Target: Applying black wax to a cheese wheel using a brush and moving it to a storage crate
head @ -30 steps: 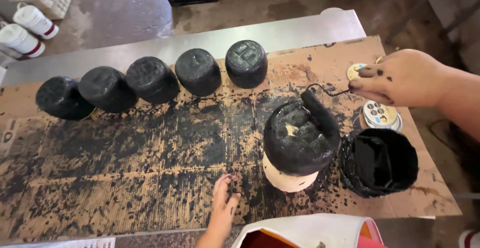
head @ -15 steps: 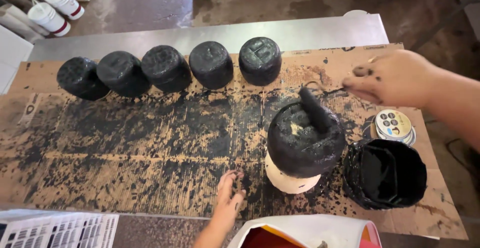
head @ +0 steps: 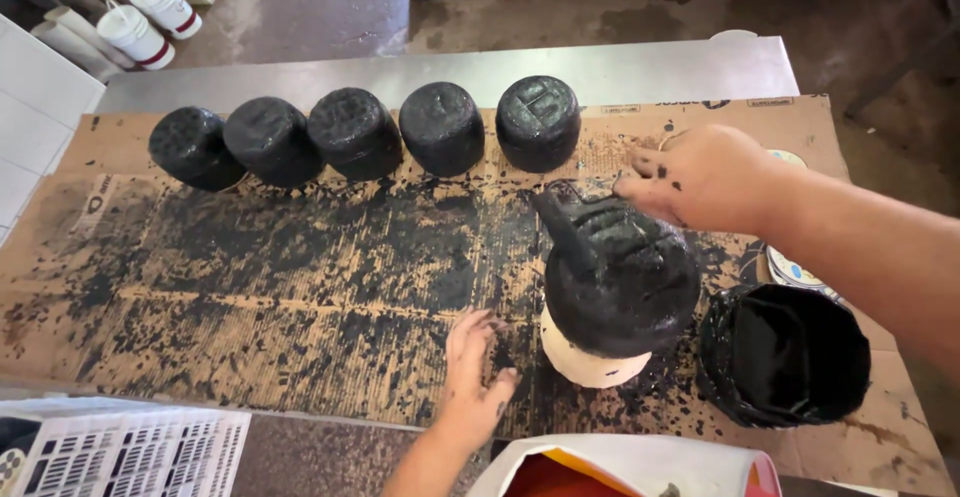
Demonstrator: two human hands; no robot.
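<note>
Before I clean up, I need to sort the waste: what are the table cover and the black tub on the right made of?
Cover: corrugated cardboard by its ribbed brown face, matte and spattered black. Tub: probably plastic under a glossy wet black coat, but the coating hides its surface.

Hidden and cropped parts of the painting bench

We see the right hand (head: 705, 175) covering most of a round tin (head: 792, 269); the black-coated pot (head: 620, 275) hides its pale stand (head: 585, 359); the white crate (head: 125, 452) and bag (head: 620, 472) are cropped below.
</note>
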